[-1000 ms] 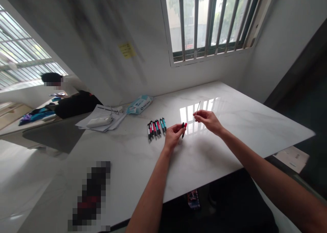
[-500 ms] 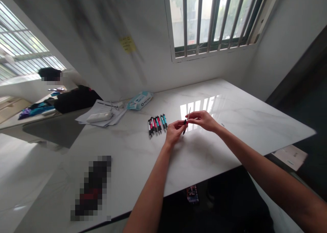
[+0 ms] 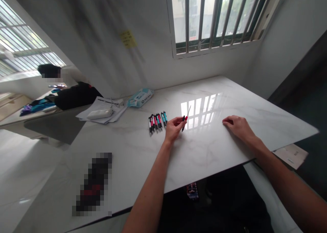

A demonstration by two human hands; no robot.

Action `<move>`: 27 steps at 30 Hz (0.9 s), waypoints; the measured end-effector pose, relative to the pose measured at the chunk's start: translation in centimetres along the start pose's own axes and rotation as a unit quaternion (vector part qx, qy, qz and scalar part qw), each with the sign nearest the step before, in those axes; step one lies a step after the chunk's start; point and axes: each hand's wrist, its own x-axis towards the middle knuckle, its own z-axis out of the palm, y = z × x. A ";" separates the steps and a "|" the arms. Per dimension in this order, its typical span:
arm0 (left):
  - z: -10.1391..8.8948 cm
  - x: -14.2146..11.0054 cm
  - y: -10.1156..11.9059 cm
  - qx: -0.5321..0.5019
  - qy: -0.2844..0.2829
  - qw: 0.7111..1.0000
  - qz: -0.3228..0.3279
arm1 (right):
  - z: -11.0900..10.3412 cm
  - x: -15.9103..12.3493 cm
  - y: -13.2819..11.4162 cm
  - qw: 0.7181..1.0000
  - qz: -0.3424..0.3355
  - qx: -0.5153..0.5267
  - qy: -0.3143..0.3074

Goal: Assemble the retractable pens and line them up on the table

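Observation:
My left hand (image 3: pixel 175 127) is closed around a partly dismantled pen (image 3: pixel 186 118) with red and black parts. A thin, pale refill (image 3: pixel 189 109) sticks up from it. To the right, my right hand (image 3: pixel 236 125) rests low over the tabletop with thumb and fingertips pinched together. Whatever lies between those fingertips is too small or hidden to make out. Beside my left hand is a row of several ballpoint pens (image 3: pixel 154 123) in white, red and black, with blue pens (image 3: pixel 164 118) at its right end.
A pack of wet wipes (image 3: pixel 141 97) lies at the wall. Left of it are papers (image 3: pixel 116 115) with a white device (image 3: pixel 99 114) on top. A pixelated dark object (image 3: pixel 93 185) sits front left. Another person (image 3: pixel 73 78) is at a farther table.
My right hand has left the pen and moved right, down to the table where a small grey piece lay. My left hand keeps hold of the pen. The view has shifted slightly.

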 end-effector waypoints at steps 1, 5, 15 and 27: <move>0.0 0.0 0.0 0.000 0.002 1.000 0.001 | 0.0 -0.1 0.0 1.000 -0.002 -0.001 0.002; -0.2 0.1 0.0 0.002 0.011 1.000 0.003 | -0.1 0.3 -0.5 1.000 -0.013 -0.016 -0.009; -1.1 0.4 -0.4 0.036 0.056 0.998 -0.023 | 2.4 7.4 -6.5 0.892 0.008 0.451 -0.027; -1.6 0.1 -0.5 0.030 0.037 0.993 -0.106 | 9.3 11.3 -10.1 0.772 0.092 0.624 -0.080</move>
